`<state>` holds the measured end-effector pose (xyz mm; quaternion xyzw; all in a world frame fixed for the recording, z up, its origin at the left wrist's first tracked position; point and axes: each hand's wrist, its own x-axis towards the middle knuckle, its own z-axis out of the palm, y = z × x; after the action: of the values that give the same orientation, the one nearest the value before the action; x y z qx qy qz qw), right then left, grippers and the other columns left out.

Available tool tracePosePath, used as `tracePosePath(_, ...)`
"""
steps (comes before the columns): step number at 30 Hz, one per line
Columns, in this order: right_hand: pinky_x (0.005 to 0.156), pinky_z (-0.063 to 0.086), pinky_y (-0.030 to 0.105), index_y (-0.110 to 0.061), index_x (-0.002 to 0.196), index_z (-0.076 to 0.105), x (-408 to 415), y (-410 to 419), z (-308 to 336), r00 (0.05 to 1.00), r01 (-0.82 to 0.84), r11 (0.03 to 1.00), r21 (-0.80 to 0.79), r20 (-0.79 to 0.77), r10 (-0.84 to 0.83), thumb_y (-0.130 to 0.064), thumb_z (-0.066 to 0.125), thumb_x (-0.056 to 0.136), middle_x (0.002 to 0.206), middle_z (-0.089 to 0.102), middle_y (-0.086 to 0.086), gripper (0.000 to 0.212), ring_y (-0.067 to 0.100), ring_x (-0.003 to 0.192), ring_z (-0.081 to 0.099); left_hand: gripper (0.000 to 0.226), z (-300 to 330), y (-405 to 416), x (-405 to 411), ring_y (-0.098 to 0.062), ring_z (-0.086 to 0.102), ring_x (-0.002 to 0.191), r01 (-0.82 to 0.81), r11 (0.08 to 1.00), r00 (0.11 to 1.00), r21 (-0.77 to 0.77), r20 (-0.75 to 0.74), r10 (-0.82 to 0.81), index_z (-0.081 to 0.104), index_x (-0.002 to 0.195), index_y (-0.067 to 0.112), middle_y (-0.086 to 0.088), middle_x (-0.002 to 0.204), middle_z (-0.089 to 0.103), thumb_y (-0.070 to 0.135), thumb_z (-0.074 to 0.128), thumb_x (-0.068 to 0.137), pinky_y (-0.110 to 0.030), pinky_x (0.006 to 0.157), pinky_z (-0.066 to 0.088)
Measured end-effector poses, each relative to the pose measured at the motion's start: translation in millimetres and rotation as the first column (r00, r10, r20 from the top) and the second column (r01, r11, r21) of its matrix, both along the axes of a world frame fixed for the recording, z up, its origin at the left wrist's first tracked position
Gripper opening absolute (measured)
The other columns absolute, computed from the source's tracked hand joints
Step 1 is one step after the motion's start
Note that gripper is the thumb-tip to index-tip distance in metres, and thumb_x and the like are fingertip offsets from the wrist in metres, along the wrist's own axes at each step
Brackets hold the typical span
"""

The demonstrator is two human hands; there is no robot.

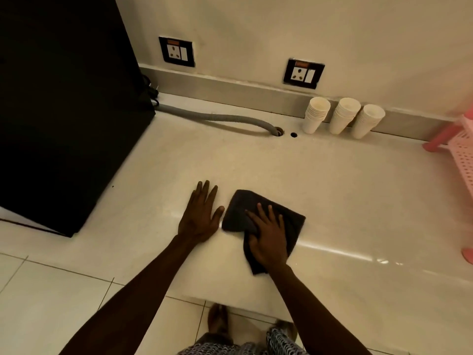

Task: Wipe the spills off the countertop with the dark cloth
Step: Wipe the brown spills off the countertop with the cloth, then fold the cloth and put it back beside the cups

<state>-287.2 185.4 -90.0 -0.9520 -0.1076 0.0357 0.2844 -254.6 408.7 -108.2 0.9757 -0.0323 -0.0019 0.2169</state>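
A dark grey cloth point(242, 210) lies folded on the cream countertop point(294, 170), near its front edge. My right hand point(268, 235) presses flat on the cloth with its fingers spread, the thumb tucked into a fold. My left hand point(201, 213) rests flat and empty on the counter just left of the cloth, fingers apart, thumb close to the cloth's edge. A wet shine point(384, 261) shows on the counter's front edge to the right. I cannot make out any distinct spill.
A tall black appliance point(64, 111) stands at the left. A grey corrugated hose point(217, 118) runs into a counter hole, with a second hole point(293, 134) beside it. Three stacks of paper cups point(341, 119) stand along the back. A pink basket point(460, 155) sits at the right.
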Motion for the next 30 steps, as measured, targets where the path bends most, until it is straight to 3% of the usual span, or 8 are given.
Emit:
tracePosePath(7,0.125,-0.005,0.039,-0.031,0.144,0.05,-24.2,0.0,-12.6,0.963,-0.269,0.962,-0.035,0.01,0.27,-0.029,0.051,0.091,0.162,0.032,-0.008,0.053,0.011,0.151,0.006,0.065,2.4,2.5,0.2,-0.026,0.006,0.159,0.017,0.996,1.0,-0.087,0.023,-0.015,0.021,0.16,0.014,-0.011,0.171,0.015,0.041,0.028,0.102,-0.038,0.13,0.006)
tracePosePath(12,0.124,0.022,0.037,-0.043,0.134,0.052,-63.0,0.2,3.3,0.957,-0.125,0.932,0.341,-0.206,0.203,-0.027,0.051,0.096,0.147,0.056,0.0,0.041,0.01,0.14,0.041,0.056,3.9,1.5,-1.9,-0.02,0.01,0.159,-0.021,0.97,0.999,-0.241,0.038,0.031,0.031,0.158,0.017,-0.006,0.169,0.023,0.032,0.045,0.106,-0.04,0.13,0.015)
tracePosePath(14,0.102,0.051,0.031,-0.05,0.115,0.065,-73.0,-0.4,18.3,0.855,0.248,0.728,0.639,-0.497,0.145,-0.028,0.057,0.097,0.122,0.073,-0.006,0.03,0.01,0.116,0.065,0.05,10.5,-0.6,-3.5,-0.02,0.016,0.158,-0.054,0.935,0.997,-0.351,0.025,0.067,0.041,0.154,0.016,-0.006,0.166,0.031,0.027,0.049,0.106,-0.042,0.128,0.02)
tracePosePath(16,0.083,0.06,0.031,-0.031,0.119,0.071,-75.0,-5.9,26.4,0.679,0.605,0.408,0.684,-0.71,0.186,-0.032,0.065,0.092,0.113,0.077,0.004,0.028,0.024,0.105,0.072,0.042,24.4,-3.5,-7.1,-0.022,0.031,0.153,-0.122,0.857,0.991,-0.501,-0.02,0.129,0.052,0.146,0.015,-0.008,0.158,0.046,0.026,0.05,0.106,-0.043,0.126,0.027)
tracePosePath(18,0.088,0.059,0.043,-0.009,0.128,0.067,-74.2,-15.1,34.4,0.554,0.754,0.188,0.629,-0.763,0.331,-0.038,0.067,0.091,0.123,0.071,0.02,0.047,0.036,0.106,0.07,0.035,41.8,-11.5,-14.4,-0.024,0.054,0.137,-0.197,0.727,0.977,-0.658,-0.072,0.2,0.063,0.135,0.014,-0.01,0.141,0.064,0.028,0.049,0.106,-0.046,0.12,0.039)
tracePosePath(22,0.111,0.039,0.05,-0.006,0.141,0.056,-69.1,-33.9,56.7,0.61,0.755,-0.135,0.642,-0.611,0.504,-0.055,0.046,0.101,0.135,0.064,0.02,0.064,0.038,0.124,0.059,0.053,76.2,-40.6,-29.7,-0.024,0.071,0.113,-0.379,0.418,0.912,-0.826,-0.41,0.016,0.071,0.122,0.019,-0.009,0.116,0.076,0.056,0.041,0.098,-0.049,0.11,0.049)
tracePosePath(26,0.111,0.042,0.049,-0.009,0.142,0.055,-65.4,-49.9,71.2,0.677,0.694,-0.268,0.668,-0.479,0.559,-0.077,0.038,0.09,0.134,0.065,0.02,0.087,0.039,0.127,0.058,0.05,88.5,-67.7,-48.8,-0.007,0.062,0.128,-0.39,0.354,0.764,-0.85,-0.513,-0.39,0.07,0.128,0.034,0.01,0.139,0.066,0.065,0.051,0.094,-0.02,0.098,0.054)
tracePosePath(30,0.108,0.045,0.053,-0.013,0.149,0.046,-61.8,-67.2,80.4,0.697,0.692,-0.273,0.668,-0.52,0.494,-0.076,0.05,0.085,0.14,0.059,0.022,0.089,0.043,0.129,0.055,0.048,100.6,-91.3,-47.3,-0.021,0.063,0.129,-0.381,0.317,0.744,-0.869,-0.491,-0.453,0.065,0.135,0.022,-0.003,0.138,0.067,0.03,0.076,0.089,-0.031,0.102,0.055)
